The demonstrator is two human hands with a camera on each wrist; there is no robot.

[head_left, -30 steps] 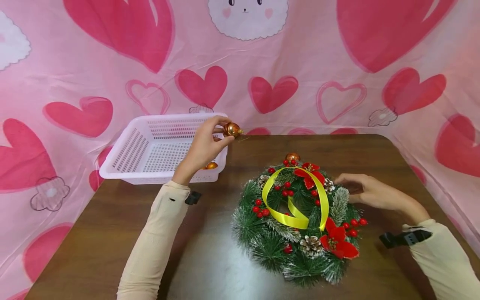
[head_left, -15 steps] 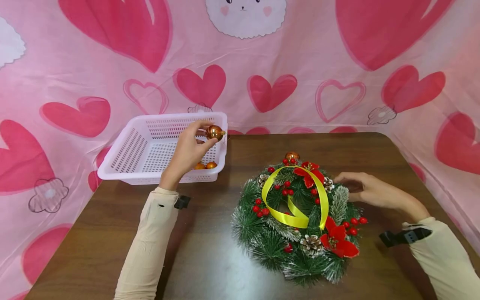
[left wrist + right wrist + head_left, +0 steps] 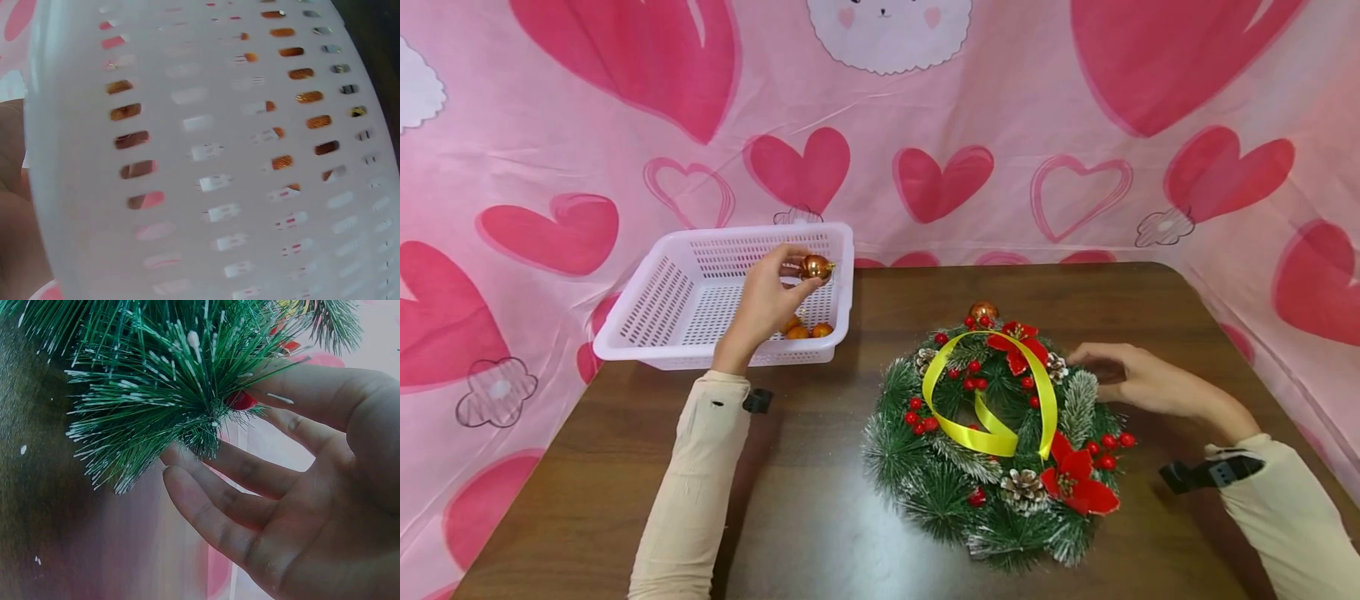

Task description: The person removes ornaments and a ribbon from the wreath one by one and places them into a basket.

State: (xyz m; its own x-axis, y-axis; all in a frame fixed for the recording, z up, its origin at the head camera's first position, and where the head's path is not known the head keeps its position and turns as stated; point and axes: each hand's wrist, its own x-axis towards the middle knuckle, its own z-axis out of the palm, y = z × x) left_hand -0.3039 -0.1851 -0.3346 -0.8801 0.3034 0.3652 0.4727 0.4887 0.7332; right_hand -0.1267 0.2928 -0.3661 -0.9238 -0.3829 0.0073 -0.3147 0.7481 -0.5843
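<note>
My left hand [image 3: 765, 297] holds a shiny copper-gold Christmas bauble [image 3: 817, 267] between thumb and fingers, cap pointing right, over the right part of the white plastic basket [image 3: 613, 335]. Several orange-gold baubles [image 3: 822, 330] lie in the basket's near right corner. In the left wrist view, the slotted basket wall [image 3: 81, 237] fills most of the picture and hides most of that hand. My right hand [image 3: 1142, 381] holds the right edge of a green Christmas wreath [image 3: 940, 500], thumb and fingers around a frosted sprig [image 3: 150, 419]. Red flowers, berries, pinecones and a yellow ribbon [image 3: 1051, 400] decorate the wreath.
A bauble [image 3: 983, 310] sits at the wreath's far edge. Everything stands on a brown wooden table [image 3: 820, 500]. Behind it hangs a pink cloth with hearts [image 3: 940, 183], close to the basket's back rim.
My left hand has moved left with the bauble, from beyond the basket's right rim to over its inside. More baubles show in the basket corner. The right hand and wreath stay put.
</note>
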